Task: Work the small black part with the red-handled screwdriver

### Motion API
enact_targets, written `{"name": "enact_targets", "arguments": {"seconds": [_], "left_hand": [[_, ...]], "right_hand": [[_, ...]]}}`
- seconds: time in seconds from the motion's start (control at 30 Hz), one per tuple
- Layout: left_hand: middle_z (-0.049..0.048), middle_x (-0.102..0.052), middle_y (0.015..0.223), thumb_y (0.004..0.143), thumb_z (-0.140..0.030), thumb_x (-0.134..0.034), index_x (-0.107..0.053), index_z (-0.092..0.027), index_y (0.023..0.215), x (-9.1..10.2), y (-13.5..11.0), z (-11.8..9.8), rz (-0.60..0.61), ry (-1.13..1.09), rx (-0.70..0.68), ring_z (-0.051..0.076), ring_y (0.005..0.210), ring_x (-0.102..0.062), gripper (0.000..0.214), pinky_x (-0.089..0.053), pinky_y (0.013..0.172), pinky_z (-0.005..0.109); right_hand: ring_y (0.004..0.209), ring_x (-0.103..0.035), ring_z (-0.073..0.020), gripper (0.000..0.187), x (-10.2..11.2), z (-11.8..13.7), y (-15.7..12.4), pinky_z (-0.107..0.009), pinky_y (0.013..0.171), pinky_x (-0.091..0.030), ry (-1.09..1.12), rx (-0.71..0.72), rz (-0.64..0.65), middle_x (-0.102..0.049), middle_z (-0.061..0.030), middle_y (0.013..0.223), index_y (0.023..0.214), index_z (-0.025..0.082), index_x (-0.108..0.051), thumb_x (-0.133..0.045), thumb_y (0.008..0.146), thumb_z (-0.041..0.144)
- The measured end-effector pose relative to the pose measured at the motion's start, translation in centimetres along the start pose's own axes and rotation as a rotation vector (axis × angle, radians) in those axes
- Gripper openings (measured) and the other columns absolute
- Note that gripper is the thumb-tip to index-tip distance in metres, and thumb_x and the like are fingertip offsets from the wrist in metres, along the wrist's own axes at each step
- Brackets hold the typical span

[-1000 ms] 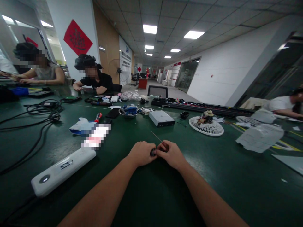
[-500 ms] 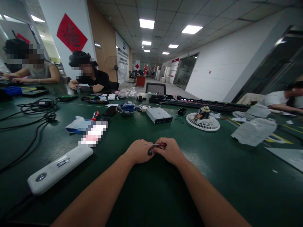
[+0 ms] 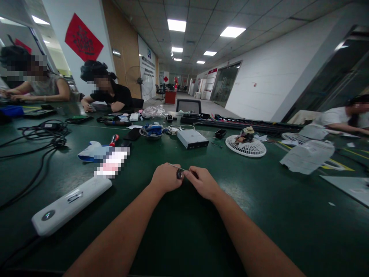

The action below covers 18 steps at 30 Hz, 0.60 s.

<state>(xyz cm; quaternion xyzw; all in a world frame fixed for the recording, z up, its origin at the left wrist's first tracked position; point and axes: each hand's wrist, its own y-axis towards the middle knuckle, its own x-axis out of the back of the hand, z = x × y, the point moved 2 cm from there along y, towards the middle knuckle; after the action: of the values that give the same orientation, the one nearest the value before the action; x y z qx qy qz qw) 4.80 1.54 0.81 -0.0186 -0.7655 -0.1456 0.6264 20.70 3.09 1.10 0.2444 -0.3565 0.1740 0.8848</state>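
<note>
In the middle of the head view my two hands are close together above the green table. My left hand (image 3: 165, 177) is closed around a small dark round piece (image 3: 179, 174) with a shiny face; its exact kind is too small to make out. My right hand (image 3: 204, 184) grips a thin screwdriver (image 3: 176, 167), whose handle is mostly hidden in the fingers. The bare metal shaft points left and passes over the dark piece and the left knuckles. Whether the shaft touches the piece, I cannot tell.
On the left lie a white power strip (image 3: 72, 206), a lit phone (image 3: 113, 161), a glove (image 3: 93, 152) and black cables (image 3: 43, 134). Ahead are a bowl (image 3: 152, 134), a disc drive (image 3: 192, 138) and a white fan grille (image 3: 245, 148). Several people sit around the table.
The screwdriver's shaft has tilted from nearly level to sloping, its tip now higher at the left. My right hand has shifted slightly away from my left, showing more of the dark piece.
</note>
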Motion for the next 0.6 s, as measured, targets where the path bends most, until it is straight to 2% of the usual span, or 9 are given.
{"name": "enact_targets", "arguments": {"seconds": [0.1,0.2,0.27,0.4,0.6], "left_hand": [[0.0079,-0.069,0.078,0.087,-0.045,-0.048,-0.066,-0.020,0.080,0.2,0.1,1.4,-0.024,-0.002,0.107,0.024,0.074,-0.066,0.031,-0.049,0.064,0.032],[0.0071,-0.068,0.076,0.085,-0.047,-0.049,-0.066,-0.021,0.079,0.3,0.1,2.6,-0.035,-0.007,0.163,0.024,0.072,-0.065,0.032,-0.048,0.061,0.032],[0.0073,-0.068,0.076,0.085,-0.047,-0.048,-0.066,-0.021,0.079,0.3,0.2,3.1,-0.036,-0.008,0.186,0.024,0.071,-0.065,0.032,-0.047,0.060,0.032],[0.0066,-0.067,0.074,0.083,-0.046,-0.050,-0.066,-0.022,0.078,0.2,0.3,3.2,-0.022,-0.010,0.175,0.024,0.071,-0.064,0.030,-0.046,0.060,0.031],[0.0062,-0.067,0.074,0.087,-0.041,-0.048,-0.065,-0.021,0.078,0.3,0.2,2.8,-0.001,-0.004,0.167,0.022,0.068,-0.065,0.027,-0.048,0.060,0.030]], "right_hand": [[0.056,-0.051,-0.0144,0.034,0.4,-0.8,0.3,-0.027,0.054,-0.032,0.028,-0.046,-0.084,-0.056,0.0015,0.059,0.070,0.021,-0.060,-0.044,0.093,0.039],[0.067,-0.060,-0.0174,0.019,0.4,-1.6,0.4,-0.028,0.062,-0.041,0.062,-0.045,-0.090,-0.069,-0.0011,0.076,0.088,0.024,-0.071,-0.054,0.088,0.033],[0.075,-0.064,-0.0190,0.019,0.3,-1.7,0.4,-0.030,0.068,-0.046,0.114,-0.023,-0.083,-0.072,-0.0027,0.089,0.096,0.026,-0.073,-0.058,0.085,0.030],[0.077,-0.066,-0.0204,0.018,0.3,-1.3,0.3,-0.033,0.071,-0.050,0.148,0.003,-0.083,-0.072,-0.0040,0.088,0.092,0.025,-0.075,-0.061,0.083,0.030],[0.067,-0.065,-0.0194,0.019,1.0,-1.3,0.0,-0.031,0.063,-0.049,0.128,-0.066,-0.192,-0.072,-0.0038,0.077,0.085,0.020,-0.073,-0.059,0.084,0.032]]}}
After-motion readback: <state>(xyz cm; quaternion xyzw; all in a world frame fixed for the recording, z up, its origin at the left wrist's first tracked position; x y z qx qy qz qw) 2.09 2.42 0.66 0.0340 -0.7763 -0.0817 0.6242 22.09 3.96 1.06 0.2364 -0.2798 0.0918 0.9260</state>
